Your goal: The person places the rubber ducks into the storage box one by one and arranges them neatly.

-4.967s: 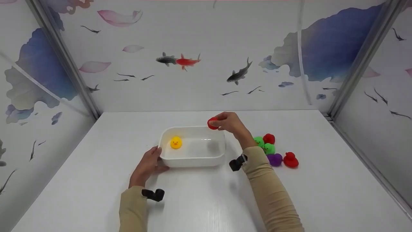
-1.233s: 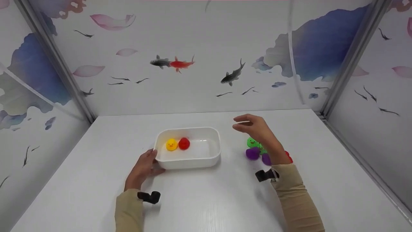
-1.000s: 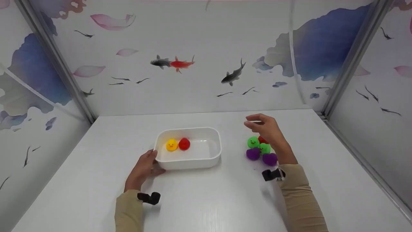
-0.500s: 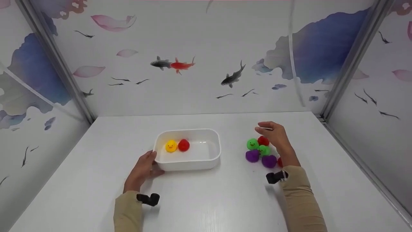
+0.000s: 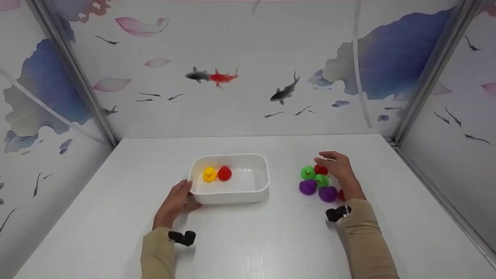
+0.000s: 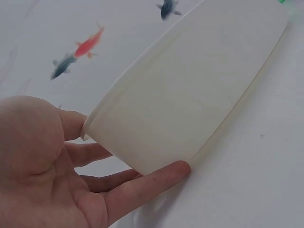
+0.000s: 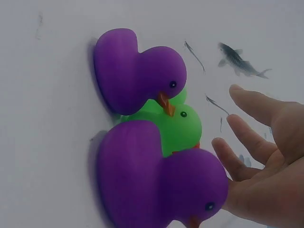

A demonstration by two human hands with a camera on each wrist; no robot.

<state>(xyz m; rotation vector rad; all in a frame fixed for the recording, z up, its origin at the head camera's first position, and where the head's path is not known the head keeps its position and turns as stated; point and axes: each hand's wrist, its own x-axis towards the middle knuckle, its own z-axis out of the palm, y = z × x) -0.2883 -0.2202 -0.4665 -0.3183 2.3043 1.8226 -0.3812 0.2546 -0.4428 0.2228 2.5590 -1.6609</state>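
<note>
My left hand holds the left end of a white plastic basin; the left wrist view shows its fingers about the corner. Inside the basin, a yellow rubber duck sits beside a red rubber duck. My right hand hovers over the duck group with fingers apart and nothing in them. Nearest to it is another red duck, partly hidden. Beside that stand two green ducks and two purple ducks. A further red duck is mostly covered by the wrist.
The white table is enclosed by white panels printed with fish and petals, joined by metal posts at the corners. A small black camera is strapped to each wrist.
My right hand released a red duck into the basin beside the yellow one, then moved right and down to the duck group. Another purple duck came into sight there. My left hand stayed on the basin.
</note>
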